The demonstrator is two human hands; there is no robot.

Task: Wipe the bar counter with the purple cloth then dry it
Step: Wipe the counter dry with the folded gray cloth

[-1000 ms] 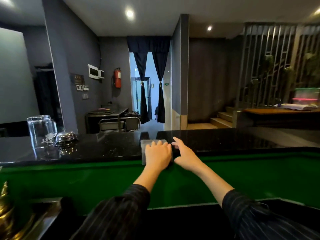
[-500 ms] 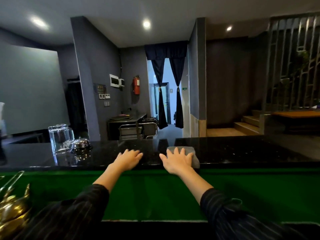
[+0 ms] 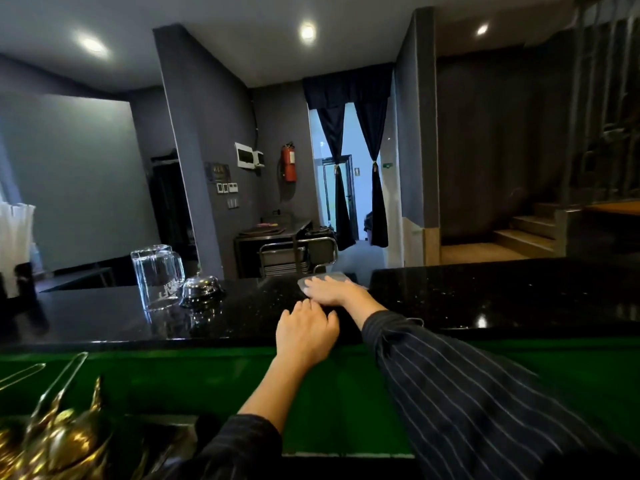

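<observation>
The black speckled bar counter [image 3: 485, 299] runs across the view. Near its far edge lies a greyish-purple cloth [image 3: 334, 277], mostly covered by my right hand [image 3: 329, 289]. That hand presses flat on the cloth, with its striped sleeve reaching across the counter. Closer to me, my left hand [image 3: 306, 336] rests palm down on the counter's near edge. Its fingers are slightly spread and it holds nothing.
An upturned glass mug [image 3: 157, 277] and a chrome call bell [image 3: 202, 289] stand on the counter left of my hands. White straws [image 3: 15, 237] stand at the far left. Below the counter is a green ledge [image 3: 173, 379], with gold bar tools [image 3: 59, 441] at the lower left.
The cloth passed from under my left hand to under my right hand. My right hand has since pushed it away to the counter's far edge. My left hand has shifted to the near edge.
</observation>
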